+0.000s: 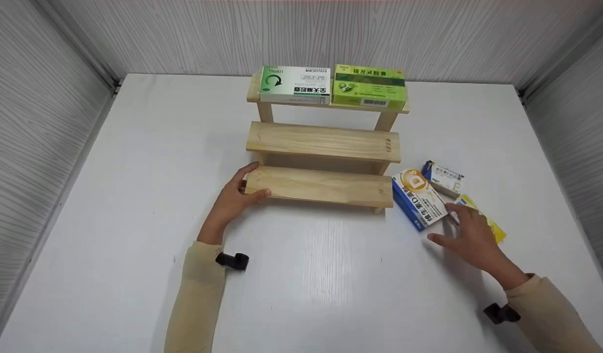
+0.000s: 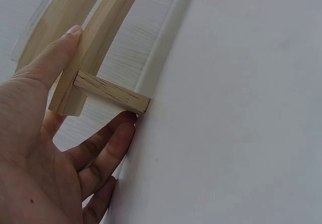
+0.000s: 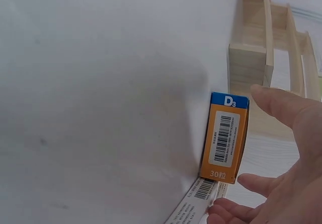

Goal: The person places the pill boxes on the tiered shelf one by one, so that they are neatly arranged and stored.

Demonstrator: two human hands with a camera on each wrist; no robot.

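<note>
Our left hand (image 1: 236, 192) grips the pale wooden stepped rack (image 1: 326, 139) by its left edge. Hasty, our spread right hand (image 1: 470, 239) could jam the blue-white cardboard box (image 1: 419, 200) against it.

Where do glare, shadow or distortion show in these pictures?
Head: a pale sheen on the table in front of the shelf, and a soft shadow beside the right hand; left wrist: boards look bowed, probably lens distortion; right wrist: broad soft shadow beside the vitamin box, its large print legible.
</note>
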